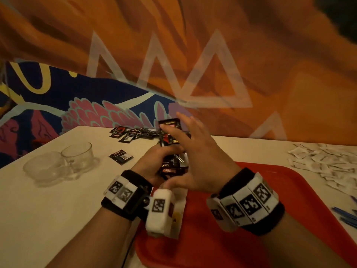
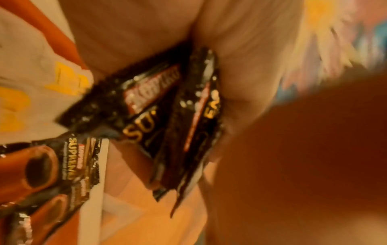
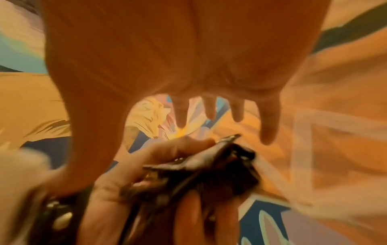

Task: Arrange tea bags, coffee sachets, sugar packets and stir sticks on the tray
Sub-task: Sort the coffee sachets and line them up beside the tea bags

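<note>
Honestly, my left hand (image 1: pixel 154 163) clenched the coffee sachets (image 1: pixel 172 161), my right hand (image 1: pixel 195 157) spread; I feared one slipping loose

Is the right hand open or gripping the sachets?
Open. The right hand has its fingers straight and spread beside the sachets, which the left hand grips as a bunch.

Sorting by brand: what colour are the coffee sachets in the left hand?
Black coffee sachets with red and gold lettering, clearest in the left wrist view.
</note>
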A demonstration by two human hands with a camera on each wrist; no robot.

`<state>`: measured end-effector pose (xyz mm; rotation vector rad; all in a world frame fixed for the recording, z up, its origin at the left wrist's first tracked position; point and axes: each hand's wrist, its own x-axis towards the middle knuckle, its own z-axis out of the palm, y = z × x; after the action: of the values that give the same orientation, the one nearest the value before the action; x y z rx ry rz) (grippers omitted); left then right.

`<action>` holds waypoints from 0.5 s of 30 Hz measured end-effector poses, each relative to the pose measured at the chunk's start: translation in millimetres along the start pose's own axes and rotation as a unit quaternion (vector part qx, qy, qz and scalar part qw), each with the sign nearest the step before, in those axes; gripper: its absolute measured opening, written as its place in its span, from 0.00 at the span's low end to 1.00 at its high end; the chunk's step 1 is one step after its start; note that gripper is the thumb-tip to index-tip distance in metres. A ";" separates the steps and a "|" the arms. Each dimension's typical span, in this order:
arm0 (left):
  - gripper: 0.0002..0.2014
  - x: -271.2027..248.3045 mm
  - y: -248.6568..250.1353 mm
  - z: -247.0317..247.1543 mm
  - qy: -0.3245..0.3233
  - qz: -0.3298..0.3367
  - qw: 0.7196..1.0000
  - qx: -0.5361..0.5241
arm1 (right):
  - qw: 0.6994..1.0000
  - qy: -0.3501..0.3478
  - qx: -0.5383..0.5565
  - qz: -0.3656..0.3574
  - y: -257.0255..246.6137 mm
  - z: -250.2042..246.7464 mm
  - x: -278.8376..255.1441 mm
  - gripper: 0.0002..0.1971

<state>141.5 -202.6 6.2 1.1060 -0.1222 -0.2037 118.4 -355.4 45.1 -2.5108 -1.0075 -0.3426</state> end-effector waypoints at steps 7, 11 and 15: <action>0.19 -3.8 -6.6 7.0 -0.103 -0.055 0.993 -0.025 | 0.996 -0.052 -0.078 0.000 6.7 3.3 -4.1 0.53; 0.25 -12.3 -5.1 -3.3 -0.161 -0.045 0.982 -0.084 | 0.999 0.033 -0.008 -0.036 13.0 7.6 -9.7 0.41; 0.23 -14.2 -8.6 -7.8 -0.173 -0.036 0.980 -0.095 | 0.992 0.097 0.020 -0.080 13.9 5.5 -11.6 0.38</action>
<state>128.4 -196.4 -4.9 0.8769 -0.3665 -0.4633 120.4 -368.9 32.0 -2.3130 -1.1275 -0.5961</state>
